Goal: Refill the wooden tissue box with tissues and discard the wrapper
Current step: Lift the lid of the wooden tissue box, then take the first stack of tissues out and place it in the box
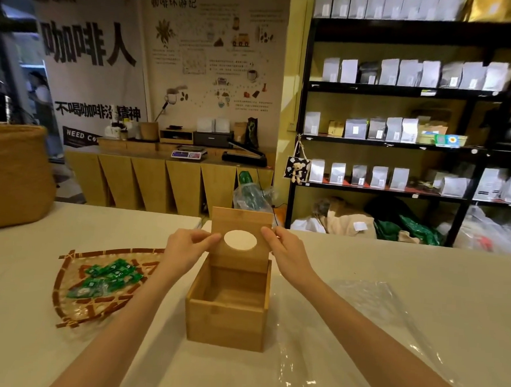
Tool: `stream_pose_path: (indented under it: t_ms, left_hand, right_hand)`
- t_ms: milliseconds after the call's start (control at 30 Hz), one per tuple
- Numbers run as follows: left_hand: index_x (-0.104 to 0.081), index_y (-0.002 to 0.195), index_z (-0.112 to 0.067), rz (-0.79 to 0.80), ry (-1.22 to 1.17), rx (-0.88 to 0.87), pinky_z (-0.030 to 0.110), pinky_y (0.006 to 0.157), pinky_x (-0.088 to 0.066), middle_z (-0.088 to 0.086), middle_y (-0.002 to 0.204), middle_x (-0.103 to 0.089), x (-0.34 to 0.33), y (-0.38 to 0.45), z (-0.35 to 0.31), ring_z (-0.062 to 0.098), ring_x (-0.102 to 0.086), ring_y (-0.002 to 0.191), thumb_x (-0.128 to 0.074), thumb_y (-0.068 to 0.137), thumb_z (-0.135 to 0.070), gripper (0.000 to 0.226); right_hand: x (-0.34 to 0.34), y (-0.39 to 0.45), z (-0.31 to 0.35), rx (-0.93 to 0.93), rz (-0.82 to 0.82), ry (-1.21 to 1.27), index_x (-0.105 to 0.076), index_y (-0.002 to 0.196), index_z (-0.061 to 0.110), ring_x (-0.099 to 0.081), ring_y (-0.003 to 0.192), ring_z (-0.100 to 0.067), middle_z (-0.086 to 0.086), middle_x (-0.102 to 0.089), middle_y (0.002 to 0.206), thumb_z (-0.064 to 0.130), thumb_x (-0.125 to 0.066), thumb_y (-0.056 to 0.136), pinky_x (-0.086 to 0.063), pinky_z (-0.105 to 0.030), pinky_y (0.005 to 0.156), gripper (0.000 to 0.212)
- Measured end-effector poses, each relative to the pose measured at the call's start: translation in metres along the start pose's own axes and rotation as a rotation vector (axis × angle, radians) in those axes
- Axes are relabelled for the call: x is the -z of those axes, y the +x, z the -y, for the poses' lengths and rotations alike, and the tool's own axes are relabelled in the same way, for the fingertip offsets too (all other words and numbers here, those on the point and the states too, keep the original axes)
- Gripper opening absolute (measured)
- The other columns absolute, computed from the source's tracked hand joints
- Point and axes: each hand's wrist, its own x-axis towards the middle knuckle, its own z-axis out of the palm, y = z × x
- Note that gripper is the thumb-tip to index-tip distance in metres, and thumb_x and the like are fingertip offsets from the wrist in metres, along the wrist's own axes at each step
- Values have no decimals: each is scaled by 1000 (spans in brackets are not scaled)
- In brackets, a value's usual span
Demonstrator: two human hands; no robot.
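Note:
A square wooden tissue box [225, 323] stands on the white table in front of me, and its inside shows only bare wood. Its wooden lid [240, 219], with an oval hole, stands upright over the box's far edge. My left hand [185, 249] pinches the lid's left edge. My right hand [286, 252] grips the lid's right edge. A clear plastic wrapper [370, 302] lies flat on the table to the right of the box and reaches toward me. I see no tissues.
A woven bamboo tray [70, 310] with several green sachets lies left of the box. A large brown woven basket [13, 175] stands at the far left. Black shelves [404, 91] of silver bags fill the back right, past the white table [423, 272].

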Motion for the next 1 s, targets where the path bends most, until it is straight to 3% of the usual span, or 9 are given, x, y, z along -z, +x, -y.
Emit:
stream_pose_path:
  t_ms: [133, 233, 333, 433, 533, 633, 700, 867, 1000]
  left_hand:
    - [-57, 118, -10, -219, 149, -124, 31, 84, -47, 9, 115, -65, -3, -12, -12, 22, -59, 103, -64, 79, -35, 47]
    - [-63, 104, -11, -317, 212, -453, 28, 83, -49, 7, 105, -67, -11, -43, -38, 18, -59, 97, -65, 79, -32, 32]
    - [-69, 93, -16, 51, 221, -717, 28, 80, -53, -1, 95, -70, -31, -81, -61, 9, -60, 90, -53, 80, -44, 35]
    - [-67, 105, -26, 446, 372, -844, 24, 87, -50, -9, 108, -69, -62, -113, -68, 2, -58, 100, -48, 82, -51, 39]
    - [-62, 116, -24, 645, 400, -938, 27, 94, -47, -6, 122, -64, -93, -133, -62, 8, -56, 112, -50, 83, -50, 44]
    - [-61, 115, -21, 723, 438, -1054, 33, 91, -48, -3, 122, -64, -115, -148, -57, 16, -58, 111, -46, 80, -57, 53]
    - [-60, 115, -21, 724, 506, -1157, 26, 92, -39, -4, 120, -65, -125, -161, -55, 15, -58, 111, -42, 78, -64, 60]
    - [-55, 122, -19, 674, 451, -1208, 22, 101, -26, -3, 131, -58, -142, -173, -57, 14, -51, 121, -44, 76, -66, 67]
    - [-42, 134, -20, 755, 362, -1154, 20, 113, -11, -6, 146, -41, -155, -186, -71, 9, -31, 137, -43, 76, -66, 75]
  right_hand:
    - [14, -12, 0, -75, 47, -64, -56, 101, 14, -56, 90, -14, 3, -61, 93, 34, -40, 95, -42, -19, 71, 27]
    - [38, -33, -2, -163, 89, -354, -50, 121, 13, -53, 108, -19, -5, -58, 122, 35, -45, 93, -40, -26, 86, 37]
    - [65, -67, -10, -210, 193, -634, -46, 130, 14, -47, 121, -22, -5, -50, 136, 33, -50, 90, -38, -32, 98, 44]
    - [93, -104, -21, -295, 217, -821, -44, 132, 12, -47, 121, -25, -10, -50, 136, 35, -50, 90, -40, -36, 99, 48]
    - [109, -134, -35, -436, 126, -925, -45, 125, 4, -44, 121, -31, -17, -50, 131, 45, -44, 89, -39, -40, 98, 55]
    - [105, -160, -49, -556, 137, -916, -33, 132, -2, -28, 134, -33, -22, -34, 142, 65, -31, 80, -27, -42, 110, 85]
    - [105, -169, -58, -535, 190, -957, -26, 136, -2, -20, 138, -33, -23, -26, 147, 75, -17, 68, -20, -44, 114, 103]
    - [127, -162, -68, -446, 296, -890, -9, 145, 2, -2, 145, -26, -17, -5, 157, 62, -34, 86, -7, -40, 119, 87]
    - [135, -160, -66, -403, 297, -863, -2, 145, 2, 4, 145, -23, -14, 3, 157, 57, -34, 89, -1, -34, 118, 85]
